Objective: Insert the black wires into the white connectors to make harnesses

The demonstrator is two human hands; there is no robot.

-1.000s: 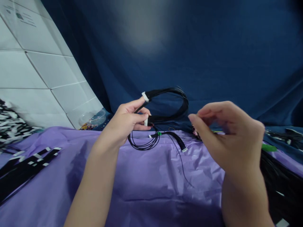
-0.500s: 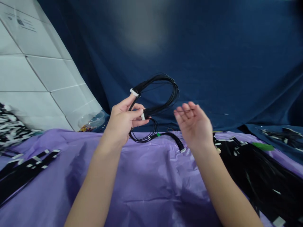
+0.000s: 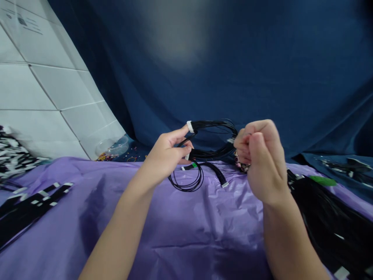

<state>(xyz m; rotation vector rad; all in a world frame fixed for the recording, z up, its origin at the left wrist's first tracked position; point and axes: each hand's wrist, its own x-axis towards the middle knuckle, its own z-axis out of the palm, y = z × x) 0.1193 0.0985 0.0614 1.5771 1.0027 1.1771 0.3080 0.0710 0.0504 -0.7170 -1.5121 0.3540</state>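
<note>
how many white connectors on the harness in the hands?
2 clearly: one white connector at the left hand's index fingertip, another white connector pinched at its thumb. A pale bit at the right hand may be a third; others may be hidden.

Purple sheet (image 3: 180,233), blue backdrop (image 3: 233,58), black harnesses (image 3: 26,210) lying left, perhaps a plastic tub (image 3: 112,147).

We hold both forearms raised in front of us, wrists level. Our left hand (image 3: 167,153) pinches with thumb and fingers (image 3: 180,133) extended forward. Our right hand (image 3: 260,157) is curled into a loose fist, knuckles turned toward the left one.
</note>
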